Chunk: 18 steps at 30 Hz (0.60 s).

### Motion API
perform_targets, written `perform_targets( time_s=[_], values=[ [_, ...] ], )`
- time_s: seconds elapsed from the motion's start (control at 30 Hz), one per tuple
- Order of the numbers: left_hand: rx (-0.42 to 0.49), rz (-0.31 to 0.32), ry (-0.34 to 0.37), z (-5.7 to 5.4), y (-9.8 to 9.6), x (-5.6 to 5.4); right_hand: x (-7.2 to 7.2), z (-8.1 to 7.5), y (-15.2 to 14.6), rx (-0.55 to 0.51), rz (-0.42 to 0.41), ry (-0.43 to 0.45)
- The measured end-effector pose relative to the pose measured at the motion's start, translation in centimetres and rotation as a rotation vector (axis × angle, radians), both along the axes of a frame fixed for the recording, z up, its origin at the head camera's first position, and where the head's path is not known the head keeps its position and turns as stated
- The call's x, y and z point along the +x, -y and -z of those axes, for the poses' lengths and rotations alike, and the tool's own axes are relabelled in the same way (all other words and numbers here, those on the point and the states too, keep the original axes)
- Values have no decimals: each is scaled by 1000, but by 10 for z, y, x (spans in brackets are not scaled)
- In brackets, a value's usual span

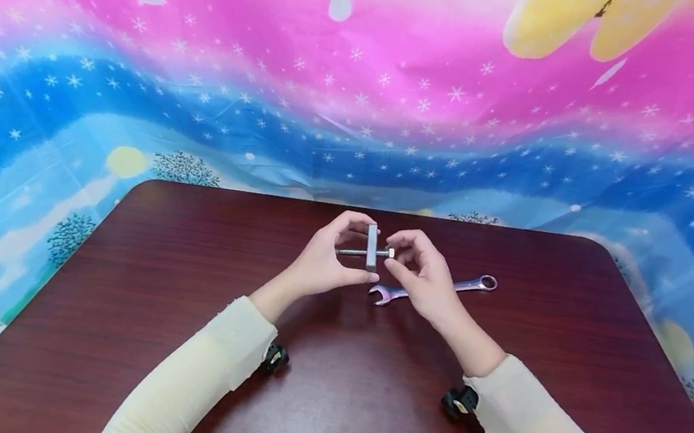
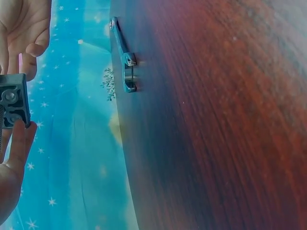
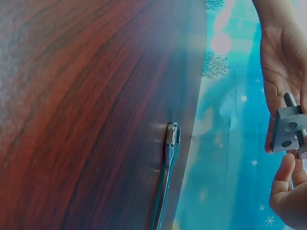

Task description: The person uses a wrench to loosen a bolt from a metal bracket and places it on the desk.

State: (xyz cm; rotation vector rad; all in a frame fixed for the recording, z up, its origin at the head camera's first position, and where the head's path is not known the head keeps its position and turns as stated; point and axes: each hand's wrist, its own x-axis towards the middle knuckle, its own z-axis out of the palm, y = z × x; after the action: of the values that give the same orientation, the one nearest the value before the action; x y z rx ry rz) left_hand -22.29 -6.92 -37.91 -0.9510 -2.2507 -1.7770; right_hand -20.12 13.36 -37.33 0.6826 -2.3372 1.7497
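My left hand [image 1: 324, 254] grips a small grey metal block [image 1: 372, 248] between thumb and fingers, raised above the table. Its drilled holes show on the block [image 3: 288, 128] in the right wrist view. A long threaded bolt [image 1: 352, 252] runs through the block, with its hex head on the right side and its shank reaching toward my left palm. At that head, the thumb and forefinger of my right hand [image 1: 425, 274] pinch the bolt. In the left wrist view, the block [image 2: 14, 100] is cut off by the frame's edge.
A combination spanner [image 1: 468, 284] lies on the dark wooden table [image 1: 322, 403] behind and below my right hand, its open end to the left. A printed cloth [image 1: 362, 101] hangs behind the table's far edge.
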Motion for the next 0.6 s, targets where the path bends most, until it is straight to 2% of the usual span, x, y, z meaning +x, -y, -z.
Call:
perform_targets(
  time_s=[0.1, 0.33, 0.6],
  values=[
    [-6, -4, 0, 0, 2, 1, -1, 1, 0, -12, 13, 14],
    [-22, -13, 6, -1, 2, 2, -2, 3, -1, -55, -5, 142],
    [-36, -15, 24, -1, 0, 3, -1, 0, 4, -94, 57, 166]
  ],
)
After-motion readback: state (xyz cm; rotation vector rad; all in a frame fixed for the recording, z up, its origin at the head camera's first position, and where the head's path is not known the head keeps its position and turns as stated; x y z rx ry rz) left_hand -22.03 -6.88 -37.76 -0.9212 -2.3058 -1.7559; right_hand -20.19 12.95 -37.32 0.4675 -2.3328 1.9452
